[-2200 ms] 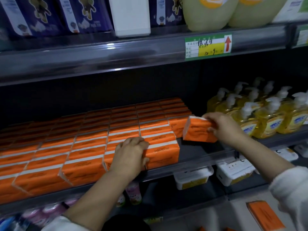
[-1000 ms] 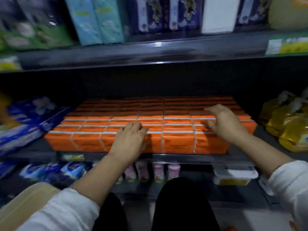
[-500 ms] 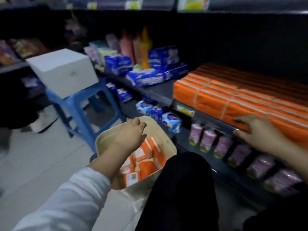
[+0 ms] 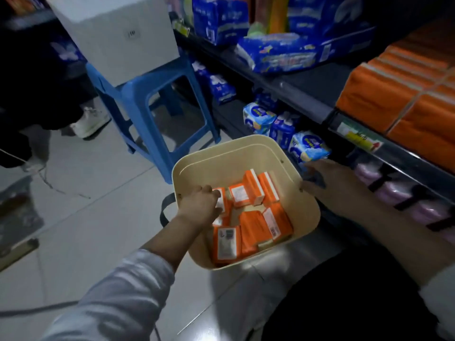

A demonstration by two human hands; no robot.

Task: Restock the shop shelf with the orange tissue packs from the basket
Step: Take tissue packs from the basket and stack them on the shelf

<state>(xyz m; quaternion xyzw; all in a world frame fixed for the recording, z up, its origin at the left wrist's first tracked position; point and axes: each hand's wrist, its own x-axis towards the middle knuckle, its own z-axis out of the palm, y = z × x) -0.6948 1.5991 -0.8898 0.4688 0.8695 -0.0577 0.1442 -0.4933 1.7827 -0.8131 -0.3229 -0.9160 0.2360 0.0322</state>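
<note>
Left hand [image 4: 200, 205] now down inside basket [image 4: 221, 153]

The basket [image 4: 246, 153] stood on the floor [image 4: 86, 217] just left of the shelf [image 4: 307, 92], with loose packs [image 4: 253, 227] lying in it. The left hand [image 4: 199, 205] was inside its left side, fingers [image 4: 216, 194] on a pack, and the right hand [image 4: 330, 180] was at its right rim. Behind the basket stood a stool [image 4: 147, 94] with a box [image 4: 115, 33] on top, while on the shelf a stack [image 4: 398, 94] sat to the right, bags [image 4: 278, 52] lay further back, and packets [image 4: 261, 116] sat on the level below.
</note>
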